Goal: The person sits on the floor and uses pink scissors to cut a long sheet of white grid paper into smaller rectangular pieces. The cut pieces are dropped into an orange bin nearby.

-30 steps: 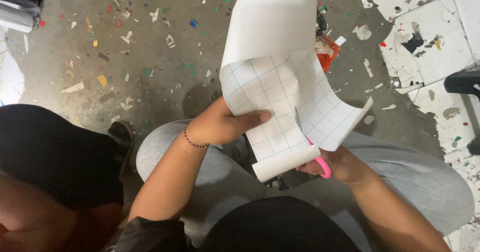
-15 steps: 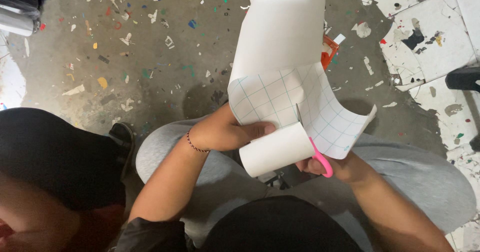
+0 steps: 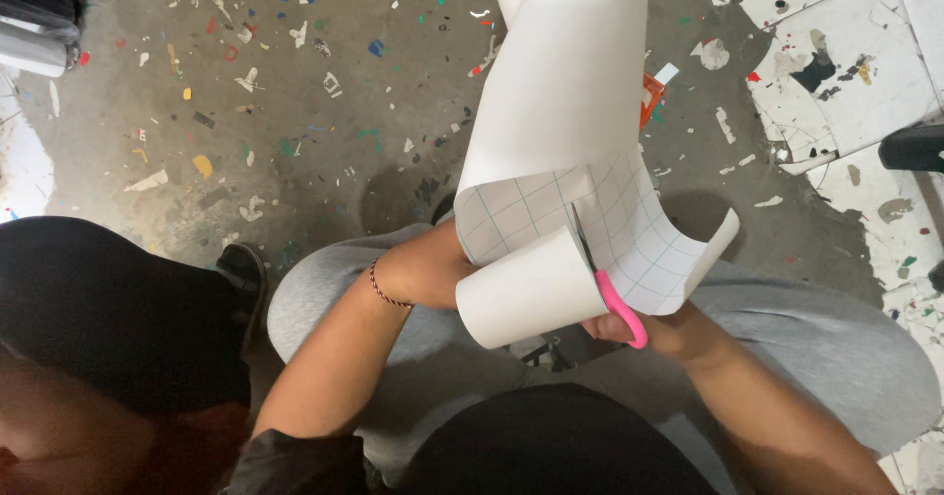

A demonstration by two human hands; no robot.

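A long white sheet with a grid-printed backing (image 3: 565, 112) curls up over my lap, its cut end rolled into a tube (image 3: 526, 293). My left hand (image 3: 438, 269) grips the sheet's left part; its fingers are hidden behind the rolled paper. My right hand (image 3: 654, 328) holds pink-handled scissors (image 3: 610, 289) whose blades run up into the sheet along a cut line. My thread bracelet (image 3: 386, 287) shows on the left wrist.
Concrete floor (image 3: 295, 112) strewn with small coloured and white paper scraps. My grey-trousered knees (image 3: 846, 357) sit below the sheet. Another person's dark head and shoulder (image 3: 98, 318) are at lower left. An orange scrap (image 3: 651, 95) lies behind the sheet.
The cut end of the sheet has curled into a larger roll over my left hand. The scissors have advanced up the sheet, and the sheet has shifted right.
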